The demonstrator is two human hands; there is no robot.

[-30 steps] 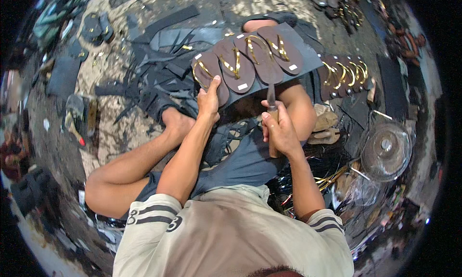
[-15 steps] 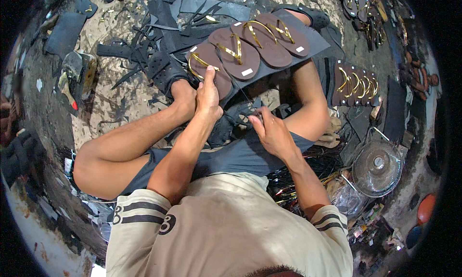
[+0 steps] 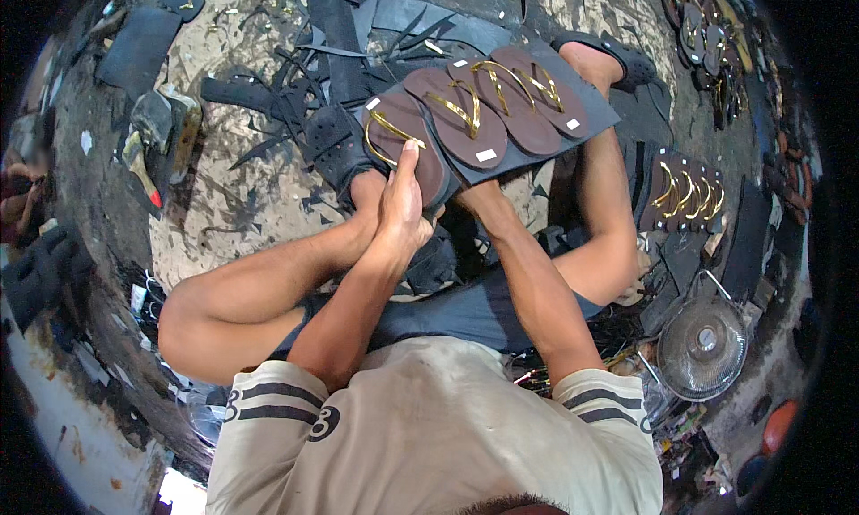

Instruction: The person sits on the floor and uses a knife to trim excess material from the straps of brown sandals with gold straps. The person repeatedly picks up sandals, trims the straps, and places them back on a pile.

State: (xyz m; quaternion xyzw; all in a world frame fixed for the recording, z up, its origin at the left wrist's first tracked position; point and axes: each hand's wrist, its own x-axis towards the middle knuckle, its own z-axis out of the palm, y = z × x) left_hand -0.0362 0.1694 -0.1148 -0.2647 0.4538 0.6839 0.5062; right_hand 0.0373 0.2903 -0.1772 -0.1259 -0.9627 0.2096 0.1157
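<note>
The left hand (image 3: 403, 206) is closed on the near left end of a dark flat sheet (image 3: 598, 112), its thumb lying on the leftmost sandal (image 3: 428, 166) beside the gold strap. Just to its right, the right hand (image 3: 477, 195) goes under the sheet's near edge; its fingers are hidden, so I cannot tell whether they are spread, narrow or holding something. Between the forearms a gap opens down to the dark shorts (image 3: 465, 309).

From the left thumb, four brown sandals (image 3: 528, 132) run in a slanting row to the right, the last short of the sheet's far right corner, where a dark margin shows. The right shin (image 3: 608, 179) stands close beyond that end, limiting room to the right hand's right; the left clog (image 3: 333, 139) sits just ahead-left of the left hand.

Farther left, pale floor covering (image 3: 206, 229) stretches toward a red-tipped tool (image 3: 139, 166). Dark strips (image 3: 279, 94) lie ahead-left; well right are more strapped sandals (image 3: 684, 197) and a round fan guard (image 3: 702, 349).
</note>
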